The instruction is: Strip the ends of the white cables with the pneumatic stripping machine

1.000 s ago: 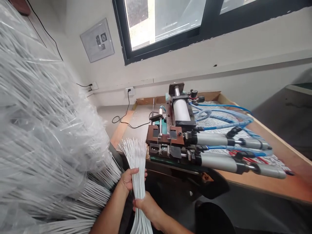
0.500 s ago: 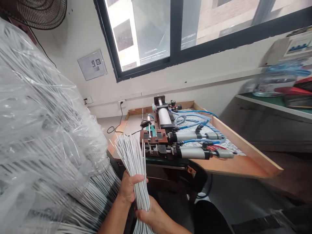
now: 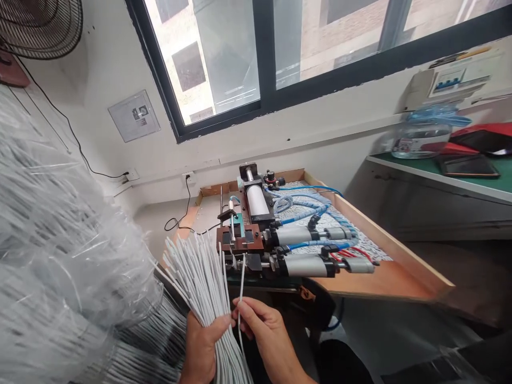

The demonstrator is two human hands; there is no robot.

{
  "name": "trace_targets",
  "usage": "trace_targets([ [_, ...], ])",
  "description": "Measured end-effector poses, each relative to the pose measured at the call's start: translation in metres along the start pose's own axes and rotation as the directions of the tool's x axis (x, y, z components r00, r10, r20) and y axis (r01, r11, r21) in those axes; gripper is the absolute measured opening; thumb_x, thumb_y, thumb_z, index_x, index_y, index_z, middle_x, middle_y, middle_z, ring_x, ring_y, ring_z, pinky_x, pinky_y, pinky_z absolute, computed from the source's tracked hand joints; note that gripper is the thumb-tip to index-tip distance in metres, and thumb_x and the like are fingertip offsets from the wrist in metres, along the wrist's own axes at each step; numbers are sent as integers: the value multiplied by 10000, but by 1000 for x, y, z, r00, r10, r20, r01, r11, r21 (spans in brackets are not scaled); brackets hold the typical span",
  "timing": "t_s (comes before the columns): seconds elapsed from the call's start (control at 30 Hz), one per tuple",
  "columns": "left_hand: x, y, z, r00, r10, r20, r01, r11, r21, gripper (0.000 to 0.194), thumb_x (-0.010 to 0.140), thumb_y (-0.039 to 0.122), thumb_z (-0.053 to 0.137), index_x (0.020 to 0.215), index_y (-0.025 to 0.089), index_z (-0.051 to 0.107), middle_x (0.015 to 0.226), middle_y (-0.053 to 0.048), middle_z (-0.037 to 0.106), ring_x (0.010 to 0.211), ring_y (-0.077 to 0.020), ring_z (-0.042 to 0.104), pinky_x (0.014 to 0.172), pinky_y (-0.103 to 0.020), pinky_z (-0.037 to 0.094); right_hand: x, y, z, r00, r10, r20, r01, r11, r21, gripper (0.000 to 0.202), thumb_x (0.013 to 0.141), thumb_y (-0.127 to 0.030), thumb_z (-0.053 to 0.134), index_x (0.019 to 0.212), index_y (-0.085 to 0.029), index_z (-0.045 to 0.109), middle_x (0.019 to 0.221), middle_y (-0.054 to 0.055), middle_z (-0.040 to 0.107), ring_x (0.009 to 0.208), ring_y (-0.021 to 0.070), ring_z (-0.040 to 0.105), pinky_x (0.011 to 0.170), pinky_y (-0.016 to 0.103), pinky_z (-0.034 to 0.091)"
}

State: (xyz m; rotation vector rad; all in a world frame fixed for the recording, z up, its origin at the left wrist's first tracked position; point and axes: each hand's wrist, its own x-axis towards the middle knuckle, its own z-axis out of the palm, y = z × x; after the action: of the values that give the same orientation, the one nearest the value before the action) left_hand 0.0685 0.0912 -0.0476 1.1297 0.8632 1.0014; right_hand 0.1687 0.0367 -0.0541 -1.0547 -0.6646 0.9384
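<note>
Thumb and fingers of the right hand (image 3: 266,329) pinched one white wire (image 3: 242,280) just beside the bundle of white wires (image 3: 198,274), which the left hand (image 3: 203,344) clasped below its fanned tips. Those tips spread out near the pneumatic machine (image 3: 256,200). If the left hand's hold slackened, wires could probably slip out of line; a hasty pull on the single wire might drag crossed neighbours along.

In front of you: wood-rimmed workbench (image 3: 384,280) carrying a pneumatic machine (image 3: 258,200), with what look like white wire clippings (image 3: 370,242) strewn beside it | Your right: green-topped table (image 3: 502,184) bearing a clear plastic jar (image 3: 420,143), smartphone (image 3: 468,166), red item (image 3: 490,129)
</note>
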Motion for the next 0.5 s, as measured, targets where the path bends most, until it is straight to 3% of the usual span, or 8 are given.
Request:
trace_targets([
  [0.1, 11, 2, -2, 995, -20, -94, 24, 999, 41, 154, 545, 139, 660, 690, 132, 609, 574, 4, 629, 523, -159, 567, 543, -287, 455, 14, 2, -1, 993, 117, -8, -115, 984, 137, 268, 702, -379, 560, 752, -128, 640, 554, 3, 525, 451, 77, 368, 421, 210, 268],
  [0.33, 27, 17, 9, 966, -29, -256, 58, 993, 107, 197, 472, 148, 688, 654, 123, 619, 537, 2, 620, 502, -172, 569, 511, -298, 465, 41, 10, -6, 977, 210, -23, -197, 943, 267, 232, 678, -343, 604, 729, -122, 649, 555, -7, 509, 442, 53, 354, 426, 195, 263],
  [0.5, 31, 24, 18, 967, -67, -247, 96, 989, 111, 185, 451, 147, 685, 621, 109, 621, 517, -17, 614, 514, -189, 575, 502, -306, 472, 48, 12, -7, 967, 253, -36, -229, 920, 319, 235, 672, -334, 615, 722, -108, 656, 515, -24, 477, 417, 39, 324, 425, 189, 247],
])
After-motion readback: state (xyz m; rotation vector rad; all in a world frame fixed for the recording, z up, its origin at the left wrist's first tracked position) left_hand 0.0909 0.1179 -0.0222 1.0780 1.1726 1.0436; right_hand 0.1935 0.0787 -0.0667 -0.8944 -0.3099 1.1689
